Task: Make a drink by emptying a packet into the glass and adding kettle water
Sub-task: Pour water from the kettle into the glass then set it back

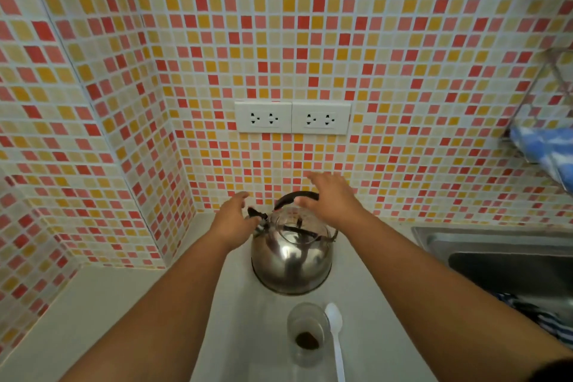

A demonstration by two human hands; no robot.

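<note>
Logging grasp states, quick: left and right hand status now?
Left hand: open, empty, at the kettle spout.
Right hand: open, empty, over the kettle handle, not gripping.

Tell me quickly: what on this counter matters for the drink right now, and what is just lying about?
For the job:
- kettle, both hands at its top: left hand by the spout, right hand at the handle
- glass with dark powder in the bottom
- white spoon beside the glass

Lying about:
- wall sockets
- sink
- blue cloth on the rack
</note>
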